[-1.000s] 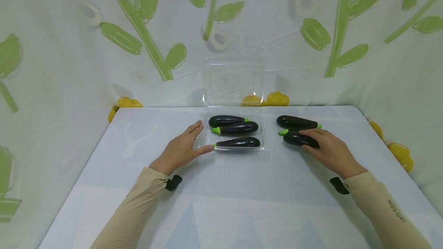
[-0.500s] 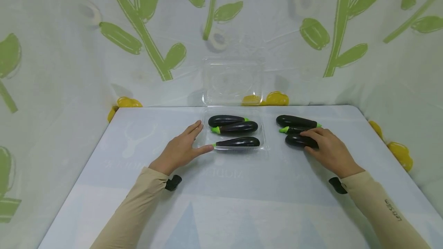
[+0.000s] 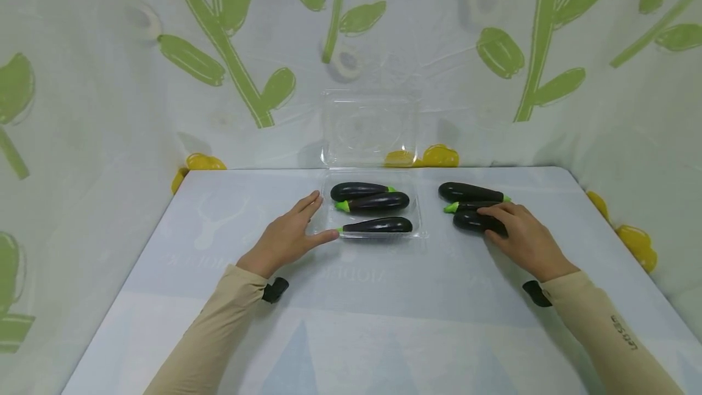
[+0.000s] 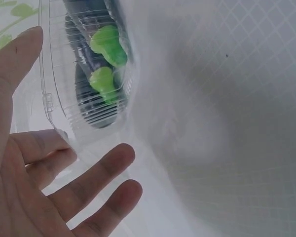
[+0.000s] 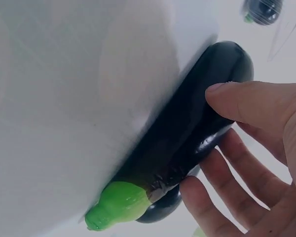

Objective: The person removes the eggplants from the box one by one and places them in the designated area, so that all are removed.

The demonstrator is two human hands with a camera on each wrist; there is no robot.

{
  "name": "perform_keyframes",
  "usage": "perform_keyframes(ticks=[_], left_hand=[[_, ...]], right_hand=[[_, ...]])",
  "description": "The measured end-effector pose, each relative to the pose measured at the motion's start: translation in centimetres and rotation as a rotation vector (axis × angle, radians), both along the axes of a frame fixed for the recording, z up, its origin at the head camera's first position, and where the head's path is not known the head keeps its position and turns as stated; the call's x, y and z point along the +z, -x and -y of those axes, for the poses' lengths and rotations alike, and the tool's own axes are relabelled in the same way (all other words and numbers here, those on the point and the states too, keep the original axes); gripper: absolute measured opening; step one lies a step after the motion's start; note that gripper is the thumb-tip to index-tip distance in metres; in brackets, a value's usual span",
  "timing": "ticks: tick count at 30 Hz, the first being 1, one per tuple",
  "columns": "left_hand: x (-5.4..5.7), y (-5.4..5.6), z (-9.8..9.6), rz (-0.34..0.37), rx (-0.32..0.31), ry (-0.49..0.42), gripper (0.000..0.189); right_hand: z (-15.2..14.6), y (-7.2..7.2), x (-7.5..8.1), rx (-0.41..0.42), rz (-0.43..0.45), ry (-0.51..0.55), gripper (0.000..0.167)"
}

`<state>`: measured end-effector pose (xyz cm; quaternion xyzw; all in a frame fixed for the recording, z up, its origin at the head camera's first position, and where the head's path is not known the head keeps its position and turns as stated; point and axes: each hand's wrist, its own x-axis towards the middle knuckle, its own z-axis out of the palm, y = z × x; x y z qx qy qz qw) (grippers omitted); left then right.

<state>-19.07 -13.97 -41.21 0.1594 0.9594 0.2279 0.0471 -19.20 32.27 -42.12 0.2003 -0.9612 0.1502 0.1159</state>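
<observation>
In the head view, a clear plastic clamshell box (image 3: pixel 420 212) holds three dark eggplants (image 3: pixel 378 202) with green stems, one apart near the front wall. My left hand (image 3: pixel 285 239) rests at the box's left side, thumb and fingers spread; its wrist view shows fingertips at the rim (image 4: pixel 47 98). To the right, three more eggplants lie on the table. My right hand (image 3: pixel 523 236) pinches the nearest eggplant (image 3: pixel 473 222) between thumb and fingers, hiding its stem end in the head view. Its green stem (image 5: pixel 121 205) shows in the right wrist view. Behind it lie a middle eggplant (image 3: pixel 466 205) and a far one (image 3: pixel 468 192).
The box's clear lid (image 3: pixel 370 127) stands raised behind it, against the patterned backdrop (image 3: pixel 428 47). The white table (image 3: pixel 362 322) ends at that backdrop, just behind the box. Cloth walls (image 3: pixel 99 108) rise on both sides.
My right hand and the nearest eggplant have shifted slightly right and toward me, so more of the middle eggplant shows. The left hand and the box have stayed put.
</observation>
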Motion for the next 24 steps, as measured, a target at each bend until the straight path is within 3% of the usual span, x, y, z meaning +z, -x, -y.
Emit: perform_keyframes(ticks=[24], left_hand=[[-0.13,0.0,0.11,-0.007,0.007,-0.019,0.098]], right_hand=[[0.23,-0.22,0.73,-0.011,0.019,-0.01,0.047]])
